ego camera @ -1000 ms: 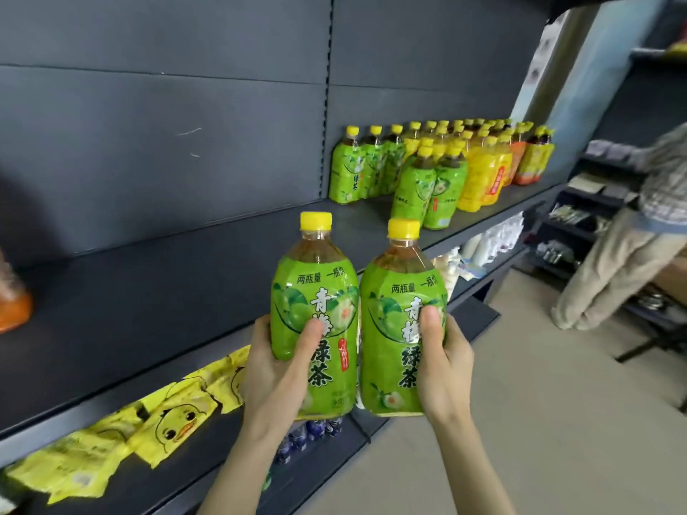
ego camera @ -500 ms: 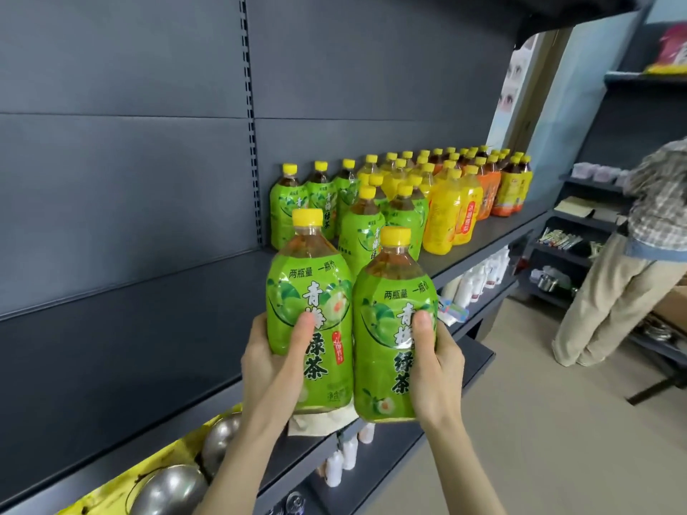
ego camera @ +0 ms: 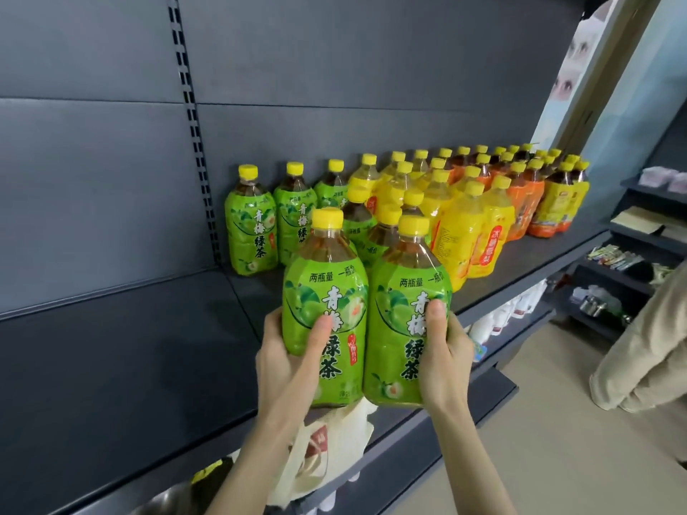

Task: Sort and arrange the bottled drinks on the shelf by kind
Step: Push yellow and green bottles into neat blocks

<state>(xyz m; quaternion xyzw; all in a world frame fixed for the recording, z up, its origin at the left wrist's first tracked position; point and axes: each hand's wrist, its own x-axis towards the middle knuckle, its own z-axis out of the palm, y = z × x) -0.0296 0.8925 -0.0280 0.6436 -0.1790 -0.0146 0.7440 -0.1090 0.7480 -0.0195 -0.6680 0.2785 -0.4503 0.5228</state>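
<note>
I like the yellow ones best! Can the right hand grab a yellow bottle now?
Probably not yet. The right hand grips a green bottle, so it is full. The front yellow bottle stands on the shelf with nothing before it, so a free hand could likely reach it.

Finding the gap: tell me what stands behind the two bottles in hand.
Behind the held bottles, more green-label bottles stand on the shelf, yellow-label ones to their right. The held pair covers the nearest ones' lower halves.
</note>
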